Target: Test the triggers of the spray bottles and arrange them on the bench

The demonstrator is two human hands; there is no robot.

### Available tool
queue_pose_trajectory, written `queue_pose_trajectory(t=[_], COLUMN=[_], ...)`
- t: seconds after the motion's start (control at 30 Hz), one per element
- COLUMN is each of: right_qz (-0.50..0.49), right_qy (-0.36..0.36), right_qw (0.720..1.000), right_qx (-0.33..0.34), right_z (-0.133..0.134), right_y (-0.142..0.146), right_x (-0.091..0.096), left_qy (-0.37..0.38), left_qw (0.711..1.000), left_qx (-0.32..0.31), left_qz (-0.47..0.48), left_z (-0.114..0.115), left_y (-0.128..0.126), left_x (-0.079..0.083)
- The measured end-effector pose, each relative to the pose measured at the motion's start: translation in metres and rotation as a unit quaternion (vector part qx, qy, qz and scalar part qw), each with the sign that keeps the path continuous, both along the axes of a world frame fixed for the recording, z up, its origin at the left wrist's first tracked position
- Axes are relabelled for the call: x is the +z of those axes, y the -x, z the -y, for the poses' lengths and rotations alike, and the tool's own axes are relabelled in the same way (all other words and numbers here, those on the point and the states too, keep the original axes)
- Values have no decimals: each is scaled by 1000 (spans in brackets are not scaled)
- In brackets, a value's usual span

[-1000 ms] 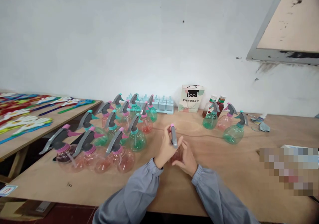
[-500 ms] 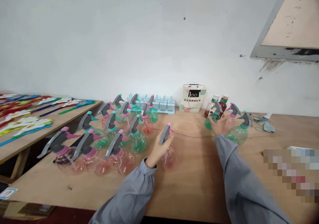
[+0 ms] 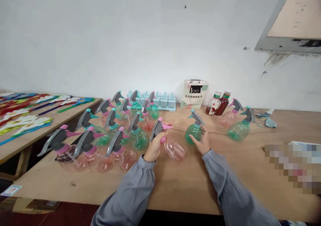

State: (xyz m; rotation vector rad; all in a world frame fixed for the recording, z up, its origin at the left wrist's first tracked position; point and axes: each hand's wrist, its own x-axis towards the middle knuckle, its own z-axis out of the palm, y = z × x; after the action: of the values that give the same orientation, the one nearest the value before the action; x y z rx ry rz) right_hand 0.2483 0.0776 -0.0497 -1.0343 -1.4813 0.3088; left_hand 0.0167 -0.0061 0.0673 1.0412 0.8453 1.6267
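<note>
My left hand [image 3: 154,147] is closed around the neck of a pink spray bottle [image 3: 175,149] with a grey trigger, and the bottle leans with its base to the right. In my right hand [image 3: 203,143] is a green spray bottle [image 3: 192,134], gripped by its round body, its teal nozzle pointing left. Left of my left hand stand several pink and green spray bottles in rows, among them a green one [image 3: 139,139] and a pink one [image 3: 124,157]. Right of my right hand are another pink spray bottle [image 3: 228,119] and a green spray bottle [image 3: 238,131].
By the wall are a pale blue popsicle mould [image 3: 167,102], a paper bag [image 3: 194,94] and two dark red bottles [image 3: 222,105]. Small items [image 3: 270,122] lie at the right. Colourful hand-shaped pieces [image 3: 27,125] cover the left table. A blurred patch hides something at the right.
My right hand has brought the green spray bottle leftward, away from the two red bottles. The pink spray bottle in my left hand has tipped, its base swinging right.
</note>
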Motion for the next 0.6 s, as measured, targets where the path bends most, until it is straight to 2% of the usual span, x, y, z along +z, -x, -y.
queue_pose_trajectory(t=[0.2, 0.43, 0.6], right_qz=[-13, -15, -13], right_qy=[11, 15, 21], right_qw=[1000, 1000, 999], right_qx=[4, 8, 20], right_z=[12, 12, 12], right_y=[8, 6, 5], right_x=[5, 4, 4], left_qy=[70, 103, 110], left_qw=[997, 992, 992], left_qx=[-4, -68, -33], left_qz=[36, 9, 52], left_z=[6, 10, 5], left_y=[-1, 1, 1], left_x=[4, 15, 12])
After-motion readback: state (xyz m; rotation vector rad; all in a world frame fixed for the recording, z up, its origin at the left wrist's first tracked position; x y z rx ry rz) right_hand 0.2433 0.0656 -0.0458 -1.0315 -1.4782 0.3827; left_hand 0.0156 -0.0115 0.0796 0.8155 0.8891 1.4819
